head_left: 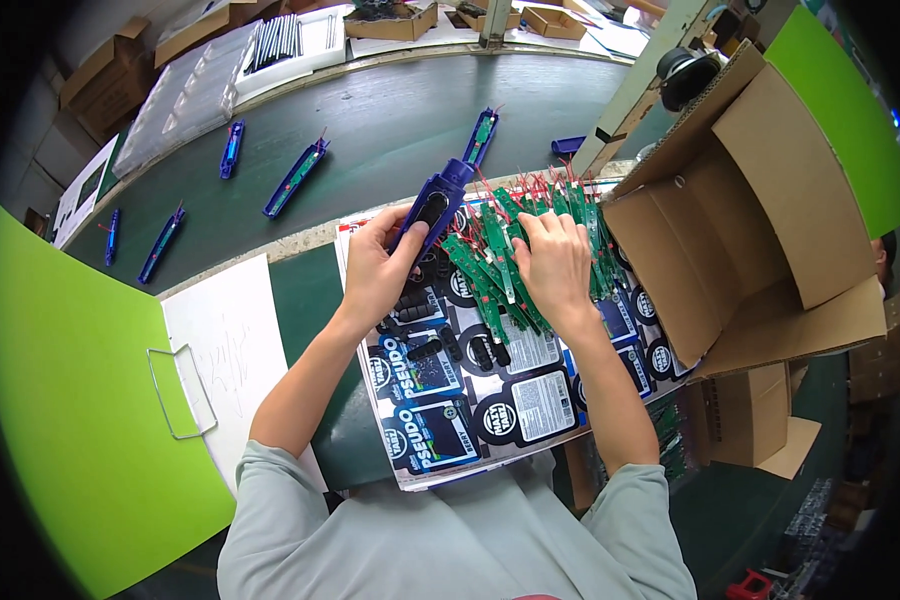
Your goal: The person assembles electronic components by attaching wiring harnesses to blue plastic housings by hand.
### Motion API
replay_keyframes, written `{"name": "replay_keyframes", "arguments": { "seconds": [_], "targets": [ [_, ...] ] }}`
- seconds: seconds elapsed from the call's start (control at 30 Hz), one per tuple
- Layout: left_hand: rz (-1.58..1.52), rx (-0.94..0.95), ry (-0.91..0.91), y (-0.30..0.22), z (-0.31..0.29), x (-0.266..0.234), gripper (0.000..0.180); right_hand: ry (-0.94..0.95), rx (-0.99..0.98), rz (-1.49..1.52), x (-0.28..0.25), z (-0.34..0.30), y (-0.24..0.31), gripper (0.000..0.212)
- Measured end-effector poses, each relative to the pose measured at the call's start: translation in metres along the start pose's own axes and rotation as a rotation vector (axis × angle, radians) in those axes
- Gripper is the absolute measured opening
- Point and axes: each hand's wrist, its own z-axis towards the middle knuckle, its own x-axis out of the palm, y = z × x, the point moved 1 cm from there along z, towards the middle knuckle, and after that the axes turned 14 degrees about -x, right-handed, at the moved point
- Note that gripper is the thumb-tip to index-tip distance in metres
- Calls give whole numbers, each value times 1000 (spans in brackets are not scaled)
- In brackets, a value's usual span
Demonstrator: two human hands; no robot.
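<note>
My left hand [375, 268] grips a dark blue plastic housing [454, 178], tilted up to the right, with a black oval part [432, 209] on its face. Just to the right, my right hand [555, 265] reaches into a heap of narrow green circuit boards [492, 245] with red wires. Its fingers are curled down and closed on one of the boards, though the fingertips are partly hidden. Small black ribbed pieces [425, 350] lie below the left hand. Boards and black pieces rest on a printed sheet [500, 460] in front of me.
Beyond lies a dark green conveyor belt [390, 110] carrying several blue half-shells [295, 178] with boards inside. An open cardboard box [740, 230] stands at right beside a metal post [635, 90]. At left are a white paper [235, 340] and a bright green panel [70, 420].
</note>
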Motion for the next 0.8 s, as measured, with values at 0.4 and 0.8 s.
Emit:
{"name": "replay_keyframes", "arguments": {
  "seconds": [0.4,0.8],
  "targets": [
    [-17,-43,49,4,2,4,25,131,181,261,2,6,-3,12],
    [-42,-86,96,7,-3,6,26,-297,412,610,-34,12,5,17]
  ]
}}
